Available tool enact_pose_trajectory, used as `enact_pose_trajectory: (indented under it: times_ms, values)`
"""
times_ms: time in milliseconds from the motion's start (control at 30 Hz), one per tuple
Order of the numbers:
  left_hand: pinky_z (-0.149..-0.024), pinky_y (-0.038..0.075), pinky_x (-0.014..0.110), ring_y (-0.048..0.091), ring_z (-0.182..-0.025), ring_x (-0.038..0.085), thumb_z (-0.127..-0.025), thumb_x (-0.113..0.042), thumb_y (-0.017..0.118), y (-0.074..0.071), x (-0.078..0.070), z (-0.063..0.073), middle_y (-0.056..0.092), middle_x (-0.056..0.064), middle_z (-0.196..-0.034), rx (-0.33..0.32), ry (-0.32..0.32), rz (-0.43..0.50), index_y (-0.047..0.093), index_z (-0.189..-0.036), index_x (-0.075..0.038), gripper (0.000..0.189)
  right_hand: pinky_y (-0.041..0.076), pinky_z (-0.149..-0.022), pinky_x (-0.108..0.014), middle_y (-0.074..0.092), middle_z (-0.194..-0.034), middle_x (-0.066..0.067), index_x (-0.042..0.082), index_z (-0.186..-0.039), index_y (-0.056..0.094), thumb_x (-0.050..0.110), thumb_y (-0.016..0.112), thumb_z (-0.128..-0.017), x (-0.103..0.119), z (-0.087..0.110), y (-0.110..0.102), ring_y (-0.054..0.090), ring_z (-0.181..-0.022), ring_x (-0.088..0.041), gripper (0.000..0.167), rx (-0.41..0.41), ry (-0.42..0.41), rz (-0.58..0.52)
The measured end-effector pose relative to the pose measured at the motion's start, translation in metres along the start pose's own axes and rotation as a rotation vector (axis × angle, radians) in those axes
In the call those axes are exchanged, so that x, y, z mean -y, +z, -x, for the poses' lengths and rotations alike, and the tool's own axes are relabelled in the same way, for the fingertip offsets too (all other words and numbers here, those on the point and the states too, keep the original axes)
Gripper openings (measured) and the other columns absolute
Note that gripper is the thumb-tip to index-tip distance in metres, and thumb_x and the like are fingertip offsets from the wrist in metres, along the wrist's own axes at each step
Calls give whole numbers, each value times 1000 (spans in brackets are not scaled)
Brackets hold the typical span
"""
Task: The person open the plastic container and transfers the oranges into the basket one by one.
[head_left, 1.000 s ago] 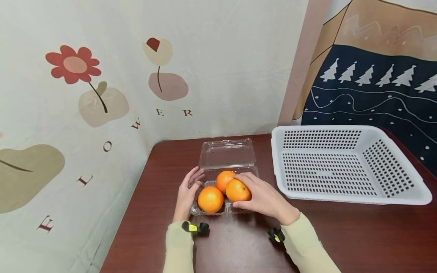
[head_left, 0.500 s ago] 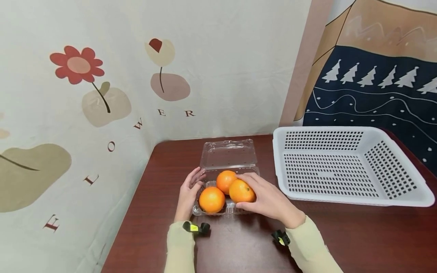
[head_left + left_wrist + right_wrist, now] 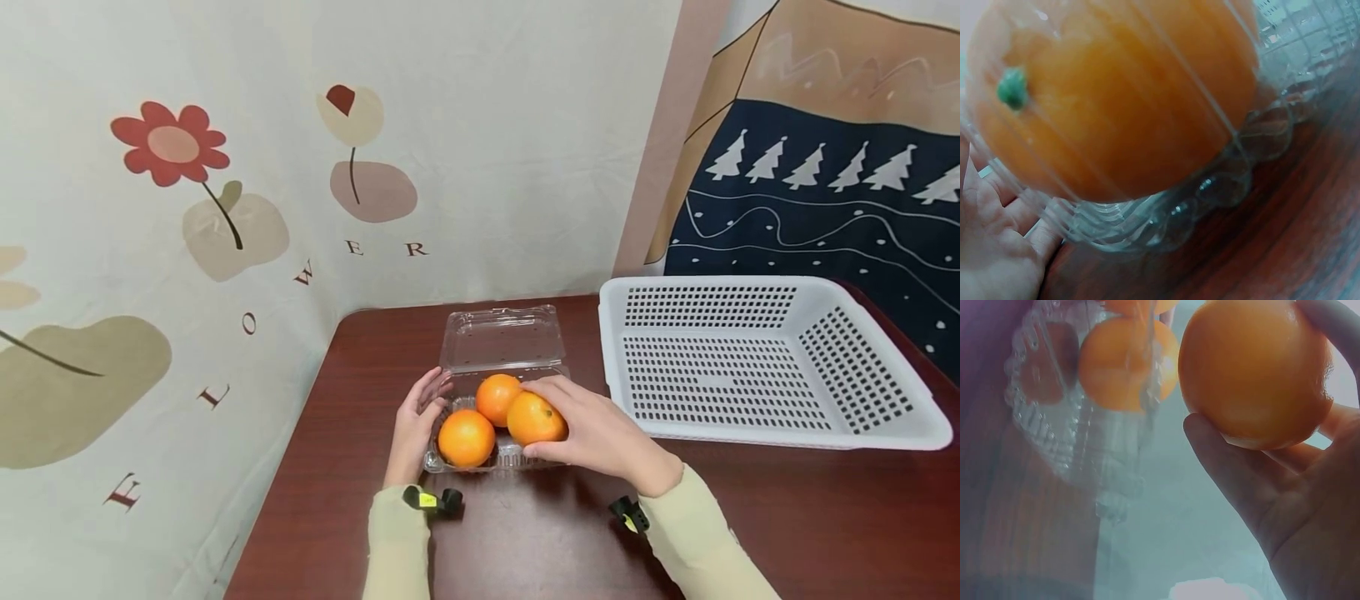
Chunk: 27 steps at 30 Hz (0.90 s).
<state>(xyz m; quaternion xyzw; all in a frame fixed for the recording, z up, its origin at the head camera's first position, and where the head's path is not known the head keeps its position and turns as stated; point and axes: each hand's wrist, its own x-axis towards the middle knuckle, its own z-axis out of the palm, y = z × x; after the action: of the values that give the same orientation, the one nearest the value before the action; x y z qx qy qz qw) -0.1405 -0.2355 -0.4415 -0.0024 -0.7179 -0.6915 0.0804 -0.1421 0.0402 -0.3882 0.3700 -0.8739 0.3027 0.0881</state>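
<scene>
My right hand grips an orange between thumb and fingers, over the right part of a clear plastic clamshell box. In the right wrist view, that orange hangs above the box's rim. Two more oranges lie inside: one at the front left, the other behind it, partly covered by the held one. My left hand rests along the box's left side, its fingers loosely extended. Close up in the left wrist view, an orange with a green stem end shows through the clear wall.
The box's lid is folded open toward the wall. A large white perforated basket stands on the right of the dark red wooden table. A printed cloth hangs behind the table.
My right hand has shifted slightly to the right with the orange, and the gap to the front-left orange has widened. My left hand stays at the box's side.
</scene>
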Motion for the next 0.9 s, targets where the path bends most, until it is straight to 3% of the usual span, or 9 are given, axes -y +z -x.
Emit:
enact_pose_trajectory:
  times_ms: [333,900]
  values:
    - [-90,40,21,45,-117,28,-89,4,45,-2,2,0,48,11,-129,6,12,-10,39,-133,-4,45,46,-72,-25,47,-113,16,27,-125,47,72,50,-67,0,-1,-9,51,-88,-1,73,52,-26,65]
    - [-90,40,20,45,-118,27,-89,4,44,-1,-3,1,49,9,-128,7,5,-1,41,-132,-4,44,47,-70,-23,49,-109,14,25,-123,50,73,48,-68,1,-6,-33,51,-85,-2,74,72,-66,145]
